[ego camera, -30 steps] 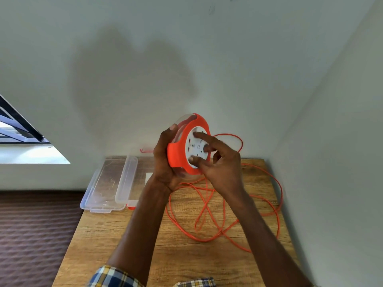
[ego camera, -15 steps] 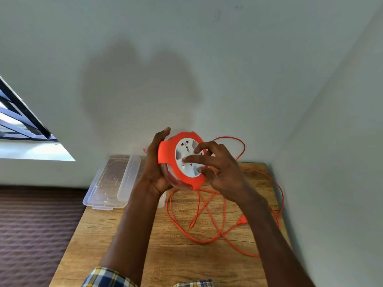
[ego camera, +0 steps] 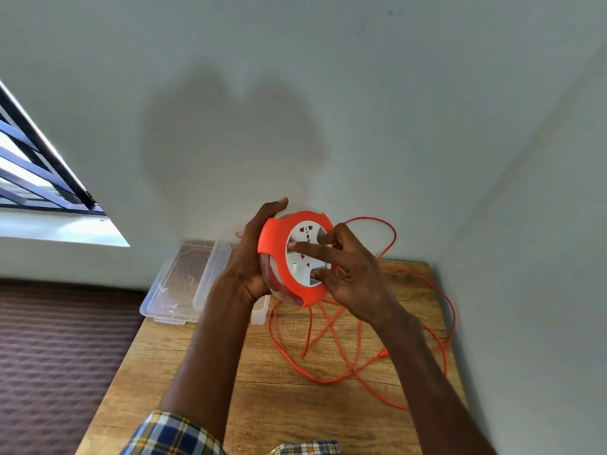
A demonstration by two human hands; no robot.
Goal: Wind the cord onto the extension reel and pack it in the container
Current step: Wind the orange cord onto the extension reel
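Observation:
An orange extension reel (ego camera: 275,247) with a white socket face is held up above the table. My left hand (ego camera: 249,257) grips its rim and back from the left. My right hand (ego camera: 348,274) rests its fingers on the white socket face from the right. A long orange cord (ego camera: 358,366) lies in loose loops on the wooden table (ego camera: 262,405) below and to the right, with its plug (ego camera: 382,353) beside my right forearm. A clear plastic container (ego camera: 177,284) sits open at the table's far left corner, partly hidden by my left arm.
The table stands in a corner, with a wall behind and another close on the right. A window (ego camera: 29,178) is at the left. A brown patterned surface (ego camera: 59,356) lies left of the table. The container's lid (ego camera: 210,274) lies over it.
The reel's socket face has turned more toward me. My right fingers have shifted across the face, and the cord loops on the table have moved slightly.

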